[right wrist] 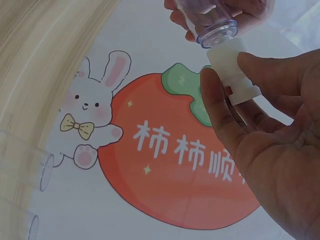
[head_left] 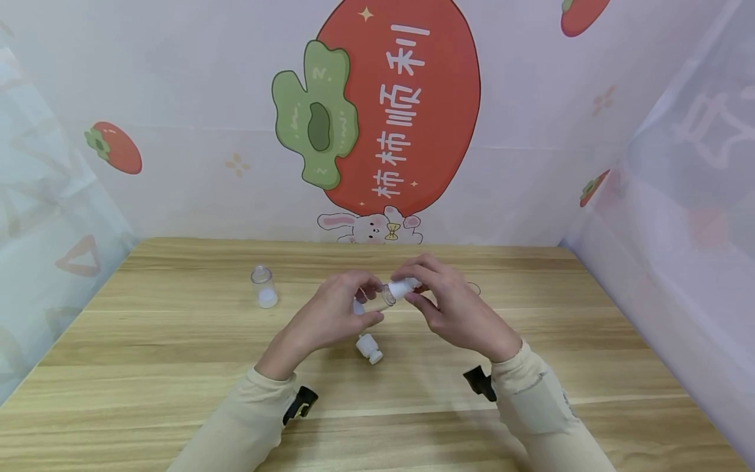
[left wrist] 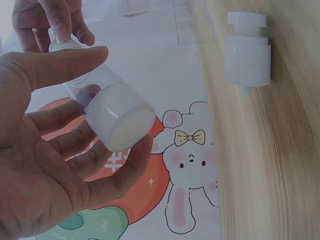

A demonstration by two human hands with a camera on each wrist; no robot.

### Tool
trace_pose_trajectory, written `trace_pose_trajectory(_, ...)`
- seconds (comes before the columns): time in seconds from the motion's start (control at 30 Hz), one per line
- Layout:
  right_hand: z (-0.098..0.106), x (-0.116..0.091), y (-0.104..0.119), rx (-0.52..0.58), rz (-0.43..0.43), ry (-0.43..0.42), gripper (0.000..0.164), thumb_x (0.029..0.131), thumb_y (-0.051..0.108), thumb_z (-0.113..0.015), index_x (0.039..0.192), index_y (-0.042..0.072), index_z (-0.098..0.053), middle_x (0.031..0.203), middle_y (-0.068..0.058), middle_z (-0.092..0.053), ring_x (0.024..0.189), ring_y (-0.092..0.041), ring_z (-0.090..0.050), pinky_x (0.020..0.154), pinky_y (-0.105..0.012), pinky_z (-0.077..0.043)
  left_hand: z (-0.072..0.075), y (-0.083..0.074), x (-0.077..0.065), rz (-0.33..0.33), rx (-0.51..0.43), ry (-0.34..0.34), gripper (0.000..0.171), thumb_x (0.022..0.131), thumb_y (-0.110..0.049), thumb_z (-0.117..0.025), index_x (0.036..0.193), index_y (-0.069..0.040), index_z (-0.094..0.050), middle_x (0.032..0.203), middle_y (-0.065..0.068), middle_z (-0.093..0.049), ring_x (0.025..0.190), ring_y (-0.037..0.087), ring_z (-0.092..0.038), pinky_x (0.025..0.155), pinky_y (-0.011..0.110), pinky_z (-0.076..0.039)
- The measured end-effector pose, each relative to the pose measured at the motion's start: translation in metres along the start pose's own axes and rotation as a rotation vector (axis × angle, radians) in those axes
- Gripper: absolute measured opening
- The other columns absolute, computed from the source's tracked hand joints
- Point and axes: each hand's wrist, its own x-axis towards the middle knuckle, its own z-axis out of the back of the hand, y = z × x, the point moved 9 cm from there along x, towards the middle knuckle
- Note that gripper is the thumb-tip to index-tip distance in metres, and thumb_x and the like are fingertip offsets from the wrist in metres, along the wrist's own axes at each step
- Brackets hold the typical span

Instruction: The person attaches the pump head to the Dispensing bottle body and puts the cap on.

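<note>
Tilted in my left hand point(head_left: 333, 308) is a small clear bottle point(left wrist: 120, 112) with a white base, its thumb and fingers curled round it. My right hand point(head_left: 451, 308) pinches a white pump head point(right wrist: 227, 62) between thumb and fingers. The pump head meets the bottle's neck in the right wrist view; whether it is threaded on, I cannot tell. A second white pump head point(head_left: 369, 349) lies on the table below the hands, also seen in the left wrist view.
Another clear bottle with a white base point(head_left: 263, 288) stands at the left on the wooden table point(head_left: 177, 367). Two clear cylinders point(right wrist: 30, 160) lie partly in view by the right hand. A printed sheet point(head_left: 194, 183) rises behind the table.
</note>
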Motion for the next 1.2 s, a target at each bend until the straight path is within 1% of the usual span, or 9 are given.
trace_pose_trajectory(0.27, -0.0002, -0.0006, 0.0004, -0.007, 0.007, 0.004, 0.033, 0.087, -0.012, -0.072, 0.115, 0.004, -0.067, 0.116, -0.002, -0.061, 0.101, -0.014, -0.063, 0.085, -0.026, -0.056, -0.0008, 0.0009, 0.0, 0.005, -0.012, 0.018, 0.031, 0.084, -0.01, -0.083, 0.11, -0.005, -0.07, 0.098, 0.004, -0.066, 0.092, 0.026, -0.064, 0.079, 0.035, -0.053)
trace_pose_trajectory(0.47, 0.0024, -0.0011, 0.0009, 0.006, 0.014, -0.001, 0.035, 0.085, -0.014, -0.072, 0.113, 0.006, -0.068, 0.116, 0.0, -0.061, 0.099, -0.012, -0.063, 0.084, -0.03, -0.056, -0.0015, 0.0009, 0.0003, 0.002, -0.027, 0.037, 0.031, 0.084, -0.01, -0.083, 0.112, -0.005, -0.07, 0.1, 0.005, -0.067, 0.093, 0.028, -0.064, 0.08, 0.035, -0.053)
trace_pose_trajectory(0.7, 0.0039, -0.0014, 0.0024, -0.004, 0.027, -0.006, 0.034, 0.084, -0.014, -0.074, 0.112, 0.007, -0.069, 0.115, 0.0, -0.062, 0.1, -0.013, -0.063, 0.084, -0.037, -0.057, -0.0018, 0.0, -0.0001, -0.018, -0.042, 0.059, 0.031, 0.085, -0.009, -0.081, 0.114, -0.005, -0.07, 0.098, 0.001, -0.066, 0.093, 0.028, -0.064, 0.081, 0.035, -0.052)
trace_pose_trajectory(0.8, 0.0043, -0.0015, 0.0024, -0.015, 0.024, -0.006, 0.034, 0.084, -0.013, -0.074, 0.111, 0.007, -0.069, 0.115, 0.0, -0.062, 0.102, -0.014, -0.063, 0.085, -0.036, -0.056, -0.0016, -0.0003, -0.0002, -0.032, -0.058, 0.07, 0.031, 0.086, -0.009, -0.08, 0.115, -0.005, -0.07, 0.099, 0.001, -0.066, 0.093, 0.027, -0.064, 0.082, 0.037, -0.053)
trace_pose_trajectory(0.97, 0.0052, -0.0017, 0.0031, -0.019, 0.029, -0.01, 0.035, 0.083, -0.013, -0.075, 0.111, 0.008, -0.069, 0.116, 0.0, -0.063, 0.104, -0.015, -0.063, 0.088, -0.036, -0.056, -0.0036, 0.0011, -0.0001, -0.051, -0.099, 0.113, 0.032, 0.089, -0.008, -0.078, 0.119, -0.004, -0.069, 0.101, 0.001, -0.067, 0.093, 0.023, -0.064, 0.085, 0.04, -0.055)
trace_pose_trajectory(1.07, 0.0057, -0.0019, 0.0037, -0.013, 0.032, -0.011, 0.036, 0.083, -0.014, -0.075, 0.111, 0.008, -0.07, 0.116, 0.0, -0.063, 0.104, -0.015, -0.063, 0.088, -0.037, -0.056, -0.0045, 0.0013, -0.0009, -0.073, -0.121, 0.147, 0.032, 0.091, -0.007, -0.075, 0.121, -0.002, -0.068, 0.104, 0.004, -0.068, 0.094, 0.021, -0.063, 0.086, 0.038, -0.054)
trace_pose_trajectory(1.2, 0.006, -0.002, 0.0041, -0.014, 0.028, -0.007, 0.036, 0.082, -0.013, -0.076, 0.111, 0.009, -0.07, 0.116, 0.001, -0.063, 0.104, -0.014, -0.062, 0.089, -0.034, -0.055, -0.0054, 0.0005, -0.0026, -0.091, -0.149, 0.194, 0.032, 0.094, -0.008, -0.072, 0.125, 0.0, -0.066, 0.106, 0.006, -0.068, 0.096, 0.019, -0.063, 0.088, 0.035, -0.053)
